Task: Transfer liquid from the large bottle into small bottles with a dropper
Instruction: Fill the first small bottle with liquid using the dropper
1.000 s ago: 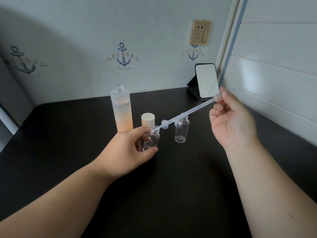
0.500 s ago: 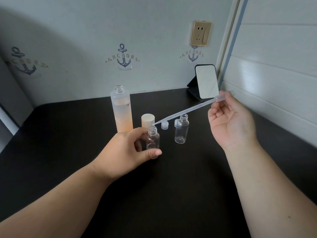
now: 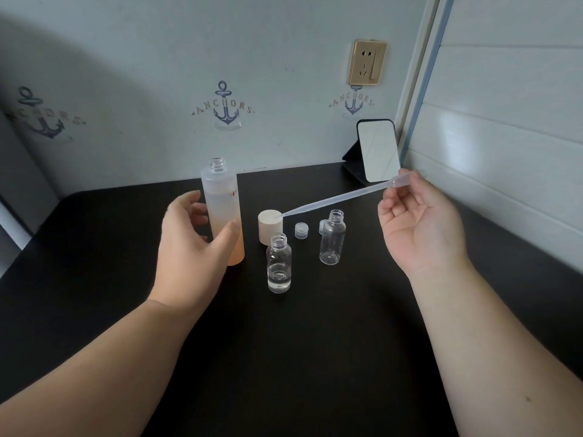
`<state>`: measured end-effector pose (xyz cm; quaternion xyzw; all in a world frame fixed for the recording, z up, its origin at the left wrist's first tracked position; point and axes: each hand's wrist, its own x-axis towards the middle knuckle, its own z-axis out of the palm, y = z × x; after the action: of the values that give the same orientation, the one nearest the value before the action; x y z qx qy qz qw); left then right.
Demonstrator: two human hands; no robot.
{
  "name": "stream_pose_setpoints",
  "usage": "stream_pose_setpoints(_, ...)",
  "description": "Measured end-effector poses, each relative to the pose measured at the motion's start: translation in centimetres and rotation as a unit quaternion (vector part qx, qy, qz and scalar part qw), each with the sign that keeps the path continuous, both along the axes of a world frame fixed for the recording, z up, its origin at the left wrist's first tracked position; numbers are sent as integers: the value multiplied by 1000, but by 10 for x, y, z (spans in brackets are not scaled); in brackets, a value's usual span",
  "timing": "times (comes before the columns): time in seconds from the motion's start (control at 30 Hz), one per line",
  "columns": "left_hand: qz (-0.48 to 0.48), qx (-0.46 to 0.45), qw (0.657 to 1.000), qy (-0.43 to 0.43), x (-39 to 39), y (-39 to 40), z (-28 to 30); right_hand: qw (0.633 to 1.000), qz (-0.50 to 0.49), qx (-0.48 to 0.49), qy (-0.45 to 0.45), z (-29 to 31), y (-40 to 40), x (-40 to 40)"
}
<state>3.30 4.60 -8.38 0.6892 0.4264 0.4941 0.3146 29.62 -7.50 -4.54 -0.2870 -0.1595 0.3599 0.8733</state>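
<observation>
Nearest us, at centre frame, a small bottle stands open on the black table with a little clear liquid at its bottom. Our left hand, left of centre, wraps the big bottle: thumb across its front, fingers curled round its far side. That bottle stands upright and uncapped, frosted above and orange toward its base. Right of centre a second small bottle stands open; we cannot tell whether it holds liquid. Our right hand, at the right, pinches the bulb of the dropper between thumb and fingertips, the other fingers loosely curled. The dropper slants down and left, its tip over the beige cap behind the near bottle. A small clear cap sits between the beige cap and the second bottle. At the upper right a mirror leans by the wall.
</observation>
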Motion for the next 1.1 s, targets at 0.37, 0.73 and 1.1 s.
stream_pose_setpoints(0.37, -31, -14, 997, 68, 3, 4, -4, 1000, 10, 24, 0, -1, 0, -1)
stream_pose_setpoints(0.73, -61, 47, 992, 100, 4, -7, 5, 999, 5, 43, -17, 1, -1, 0)
stream_pose_setpoints(1.1, -35, 97, 985, 139, 2, -3, -1, 998, -36, 10, -52, 2, -4, 2)
